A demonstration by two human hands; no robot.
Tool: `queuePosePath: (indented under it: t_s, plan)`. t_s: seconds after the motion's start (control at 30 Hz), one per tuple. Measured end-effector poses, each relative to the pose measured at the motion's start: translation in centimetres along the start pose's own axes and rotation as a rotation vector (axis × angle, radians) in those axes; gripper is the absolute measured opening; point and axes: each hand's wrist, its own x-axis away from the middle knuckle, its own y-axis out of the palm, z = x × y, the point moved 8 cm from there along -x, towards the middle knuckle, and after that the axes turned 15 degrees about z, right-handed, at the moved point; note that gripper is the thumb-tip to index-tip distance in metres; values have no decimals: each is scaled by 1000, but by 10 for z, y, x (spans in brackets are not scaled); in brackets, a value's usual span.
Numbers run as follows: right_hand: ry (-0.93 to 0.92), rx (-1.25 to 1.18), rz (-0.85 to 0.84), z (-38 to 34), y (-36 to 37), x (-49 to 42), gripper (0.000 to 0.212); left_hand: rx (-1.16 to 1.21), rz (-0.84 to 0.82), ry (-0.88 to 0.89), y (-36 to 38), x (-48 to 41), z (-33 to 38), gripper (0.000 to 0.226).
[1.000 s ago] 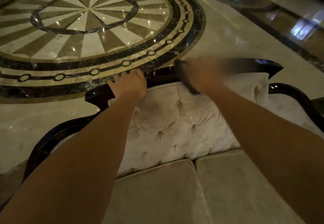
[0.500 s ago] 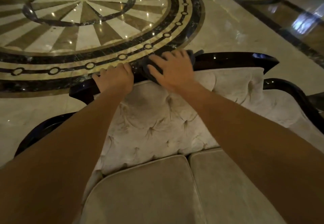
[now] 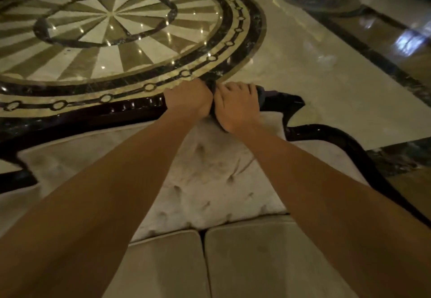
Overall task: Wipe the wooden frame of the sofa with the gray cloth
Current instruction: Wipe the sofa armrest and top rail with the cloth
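The sofa's dark glossy wooden frame [image 3: 98, 113] runs along the top of the tufted cream backrest [image 3: 210, 171] and curves down at the right [image 3: 338, 139]. My right hand [image 3: 235, 106] presses the gray cloth [image 3: 261, 94] onto the top rail, the cloth showing past my fingers and between both hands. My left hand [image 3: 189, 99] grips the rail right beside it, touching the cloth's left edge. Most of the cloth is hidden under my right hand.
Two beige seat cushions [image 3: 256, 262] lie below the backrest. Behind the sofa spreads a polished marble floor [image 3: 303, 68] with a round starburst inlay [image 3: 109, 29] and dark border bands at the right.
My right hand with the cloth has slid left along the top rail until it meets my left hand. The view has shifted, showing more of the frame's left side.
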Motion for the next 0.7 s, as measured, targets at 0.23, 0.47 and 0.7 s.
queuePosePath:
  t_s: [0.23,0.47,0.7]
  plan:
    - [250,-79,-116,166,27,12,25,-234,-94,252,46,9,148,31]
    - [749,-651,-158,224,57,46,32,-284,-5,461,67,12,225,22]
    - [1398,-1168,-82,212,86,81,53,-162,220,617,67,14,230,55]
